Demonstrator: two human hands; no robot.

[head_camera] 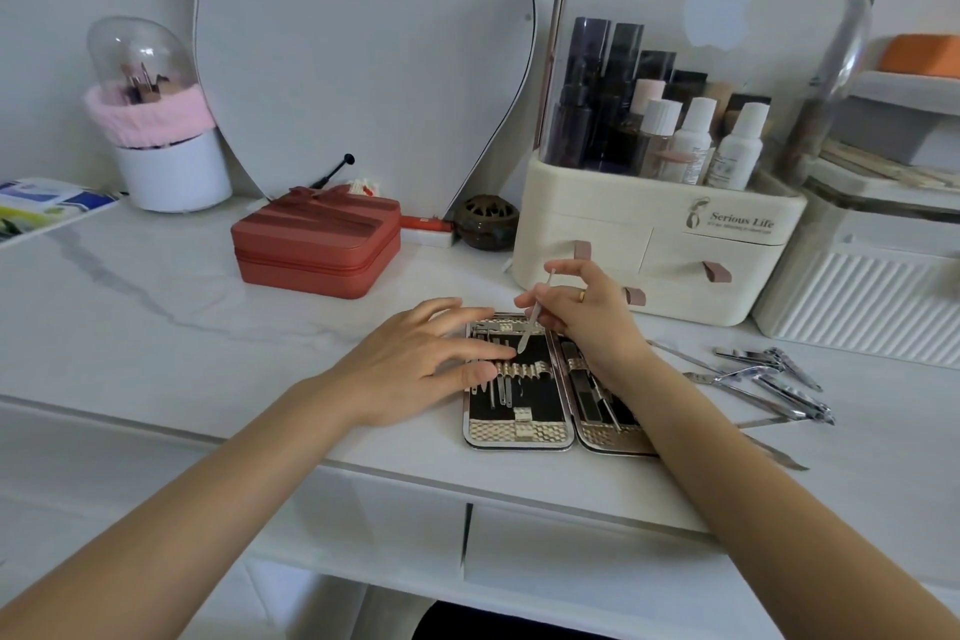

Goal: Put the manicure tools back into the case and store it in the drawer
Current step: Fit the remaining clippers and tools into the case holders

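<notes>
Two bare forearms reach in from the bottom edge over a white marble-look table [156,327], meeting above a manicure case [545,379] that lies open and flat near the front edge. The left hand [415,364] lies palm down on the case's left half, fingers straight and spread a little, the fingertips [498,353] resting on the gold elastic band that crosses the black lining, with the thumb just below them on the same band. The right hand [587,312] is raised above the case's hinge, wrist bent, and pinches a slim metal tool [535,314] between thumb and forefinger; the other fingers curl loosely, one wearing a ring. The tool slants down and to the left, its lower tip sitting just beside the left hand's fingertips, over the upper part of the left half. Several thin tools already stand in the band below those fingertips, and more sit in the right half, partly hidden under the right wrist. To the right of the right hand, well clear of its fingers, loose nail clippers and nippers [774,379] lie scattered on the table. Beyond the fingers stand a cream cosmetics organiser [660,244] with small drawers and a red zipped box [317,244]. A closed drawer [571,561] sits in the table front beneath the case.
</notes>
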